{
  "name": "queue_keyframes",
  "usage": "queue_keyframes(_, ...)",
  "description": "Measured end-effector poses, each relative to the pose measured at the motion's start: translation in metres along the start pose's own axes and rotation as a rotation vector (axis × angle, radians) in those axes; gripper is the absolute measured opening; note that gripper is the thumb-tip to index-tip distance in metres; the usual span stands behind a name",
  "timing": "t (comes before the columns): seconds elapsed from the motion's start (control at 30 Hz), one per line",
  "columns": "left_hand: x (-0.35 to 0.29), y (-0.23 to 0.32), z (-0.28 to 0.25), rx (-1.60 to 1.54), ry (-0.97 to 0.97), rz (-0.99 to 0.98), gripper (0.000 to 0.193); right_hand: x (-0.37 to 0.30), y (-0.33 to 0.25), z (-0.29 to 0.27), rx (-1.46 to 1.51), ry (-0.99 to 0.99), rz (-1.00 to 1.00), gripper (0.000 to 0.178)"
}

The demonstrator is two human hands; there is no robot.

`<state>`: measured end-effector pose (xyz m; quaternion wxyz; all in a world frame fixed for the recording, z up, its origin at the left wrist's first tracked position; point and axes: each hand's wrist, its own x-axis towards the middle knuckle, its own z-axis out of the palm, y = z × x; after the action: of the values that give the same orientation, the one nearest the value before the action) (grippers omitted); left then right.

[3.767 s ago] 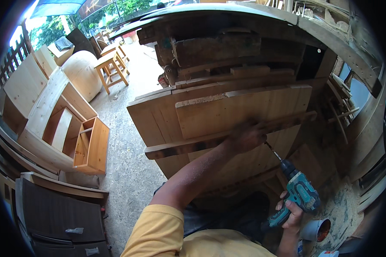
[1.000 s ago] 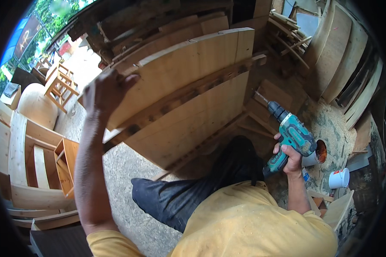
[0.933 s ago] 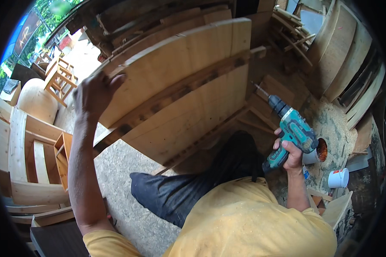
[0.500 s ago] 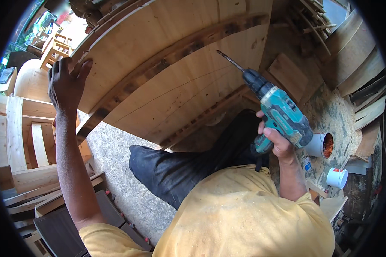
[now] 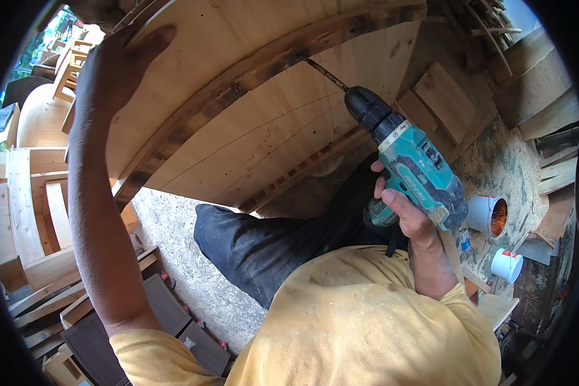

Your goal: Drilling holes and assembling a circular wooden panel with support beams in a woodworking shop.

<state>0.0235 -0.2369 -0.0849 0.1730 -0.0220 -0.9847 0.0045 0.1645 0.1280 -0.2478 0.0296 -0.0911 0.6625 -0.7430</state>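
Note:
My right hand (image 5: 402,202) is wrapped round the handle of a teal and black cordless drill (image 5: 424,170). Its long bit (image 5: 328,74) points up and left, the tip meeting the lower edge of a curved wooden strip (image 5: 231,87). That strip runs across a large pale plywood panel (image 5: 270,135) with pencilled curves on its face. At the panel's upper left edge, my left hand (image 5: 112,71) grips the rim, thumb stretched along the face; its other fingers are partly hidden in shadow.
Wooden frames (image 5: 42,212) and dark boards (image 5: 103,341) stand at the left. To the right are a white bucket (image 5: 486,214) with brownish contents, a smaller white tub (image 5: 507,265), and curved wood pieces (image 5: 534,83). My bent leg (image 5: 238,248) lies below the panel.
The drill has moved up and left, bringing its bit from open air to the curved strip. My left hand has shifted up and right along the panel edge; the view has shifted slightly.

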Motion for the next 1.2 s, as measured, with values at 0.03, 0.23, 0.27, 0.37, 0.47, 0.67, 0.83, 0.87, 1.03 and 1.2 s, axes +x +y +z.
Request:
queue_keyframes(0.03,0.002,-0.003,0.0,-0.002,-0.006,0.002,0.062,-0.001,-0.006,0.002,-0.001,0.004,0.006,0.033)
queue_keyframes(0.23,0.015,0.002,0.0,-0.121,-0.167,-0.041,0.067,-0.008,-0.024,-0.002,-0.391,-0.022,-0.071,0.043)
queue_keyframes(0.27,0.015,0.005,0.0,-0.027,-0.173,-0.115,0.067,-0.009,-0.02,-0.006,-0.395,-0.025,-0.067,0.043)
queue_keyframes(0.37,0.011,0.009,0.001,-0.101,-0.109,-0.102,0.069,-0.004,-0.022,-0.014,-0.216,0.059,0.612,0.051)
queue_keyframes(0.47,0.015,0.004,0.0,-0.156,-0.164,-0.172,0.07,0.017,-0.04,-0.005,-0.825,-0.141,-0.284,0.056)
queue_keyframes(0.67,0.017,0.005,0.004,0.019,-0.078,-0.161,0.068,0.02,-0.038,-0.012,-1.041,-0.212,-0.488,0.055)
queue_keyframes(0.83,0.016,0.013,0.011,0.18,0.025,-0.154,0.067,-0.006,-0.038,-0.006,0.343,0.121,0.482,0.035)
queue_keyframes(0.87,0.017,0.016,0.013,0.2,0.047,-0.158,0.066,-0.007,-0.043,-0.004,0.303,0.118,0.48,0.033)
queue_keyframes(1.03,0.014,0.029,0.021,0.344,0.133,-0.173,0.065,-0.013,-0.039,0.01,0.178,0.072,0.466,0.027)
queue_keyframes(1.2,0.017,0.054,0.02,0.28,0.12,-0.189,0.064,-0.016,-0.049,0.019,0.05,0.054,0.462,0.023)
